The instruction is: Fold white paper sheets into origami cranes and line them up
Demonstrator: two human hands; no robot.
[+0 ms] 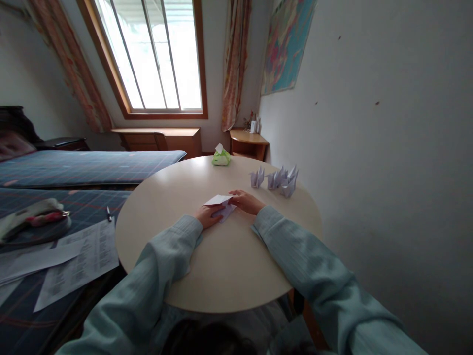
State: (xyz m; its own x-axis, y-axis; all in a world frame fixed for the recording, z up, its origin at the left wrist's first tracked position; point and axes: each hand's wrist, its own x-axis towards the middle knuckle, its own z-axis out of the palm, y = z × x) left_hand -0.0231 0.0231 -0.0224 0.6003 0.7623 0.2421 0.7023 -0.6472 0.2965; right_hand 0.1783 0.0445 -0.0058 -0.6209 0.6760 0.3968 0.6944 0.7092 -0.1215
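Observation:
A partly folded sheet of white paper [219, 199] is on the round table between my two hands, one flap raised and a lower part resting near the tabletop. My left hand [209, 216] holds its left side, fingers over the lower layer. At the right corner, my right hand [247, 201] pinches the paper with its fingertips; the thumb is hard to make out. Several folded paper cranes stand to the right of my hands, among them a single crane [257, 177] and a closer one [288, 184].
The round cream table [229, 266] carries a green tissue pack [221, 157] at its far edge. A wall [388, 187] is close on the right. On the left, a bed [88, 162] and printed sheets [84, 261] with a pen [109, 214] lie beside the table.

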